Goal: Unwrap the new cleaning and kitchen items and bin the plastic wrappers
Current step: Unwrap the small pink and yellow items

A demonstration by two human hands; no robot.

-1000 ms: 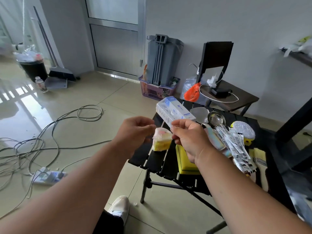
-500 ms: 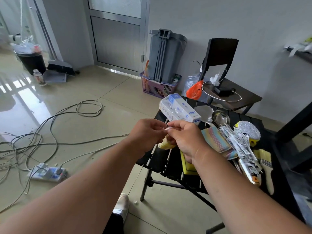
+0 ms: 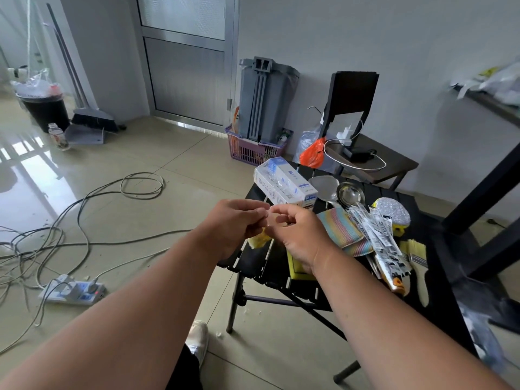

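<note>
Hands meeting above black folding table (image 3: pixel 253 266), left hand (image 3: pixel 235 223) and right hand (image 3: pixel 295 235) fingers curled, pinching clear wrapper (image 3: pixel 271 219), yellow sponge (image 3: pixel 258 240) just below.

A yellow sponge (image 3: pixel 259 240), apparently still wrapped, hangs mostly hidden over the table edge.

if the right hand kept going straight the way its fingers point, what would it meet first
The left hand: the right hand points left, fingertips already close to or touching it. Past that, probably only open floor, though depth is unclear.

hands (image 3: pixel 264 226): 2; white box (image 3: pixel 284 185): 1; paintbrushes (image 3: pixel 417 263): 2; ladle (image 3: pixel 350 196): 1; black bin (image 3: pixel 45 111): 1
</note>
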